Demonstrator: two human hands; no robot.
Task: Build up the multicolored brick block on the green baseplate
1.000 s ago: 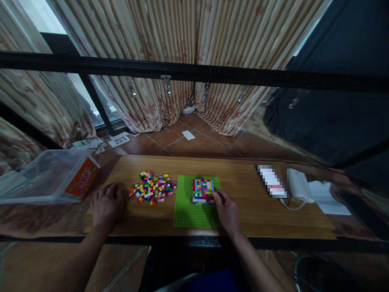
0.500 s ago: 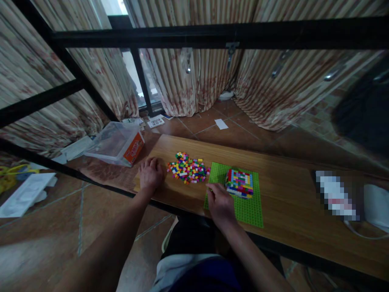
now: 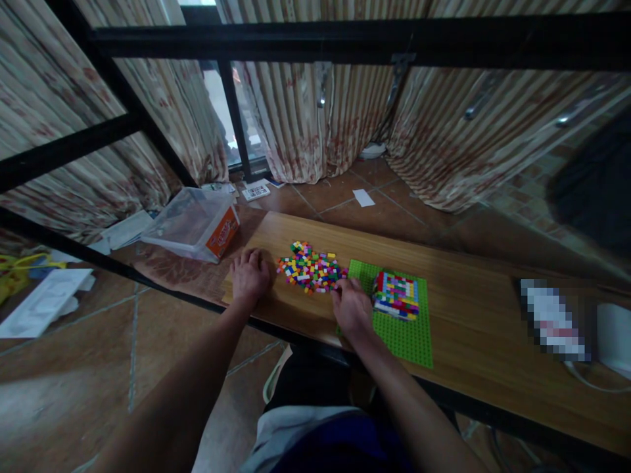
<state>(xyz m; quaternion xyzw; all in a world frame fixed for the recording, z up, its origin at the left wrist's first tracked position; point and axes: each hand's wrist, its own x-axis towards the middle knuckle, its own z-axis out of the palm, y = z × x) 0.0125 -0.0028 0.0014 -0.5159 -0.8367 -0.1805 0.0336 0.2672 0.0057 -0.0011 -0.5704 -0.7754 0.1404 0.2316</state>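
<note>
A heap of small building bricks [image 3: 313,268] in many colours lies loose on the wooden table. At its right edge is my right hand [image 3: 352,305], fingers bent and drawn together by the nearest bricks; whatever may be between the fingertips is hidden. My left hand [image 3: 250,276] rests on the tabletop left of the heap, fingers spread, holding nothing. To the right lies a green baseplate [image 3: 404,345], partly covered by my right hand. On it stands a block built of multicoloured bricks [image 3: 396,294], with several layers showing on its front side.
A clear plastic box [image 3: 185,226] with an orange label stands beyond the table's left end. On the right are a blurred-out object [image 3: 555,322] and a white item [image 3: 614,338] with a cable. A black metal bar [image 3: 315,36] crosses above, before curtains.
My right hand has moved left and away from me, off the baseplate's middle to the edge of the brick heap. My left hand stays on the table. The view has shifted slightly.
</note>
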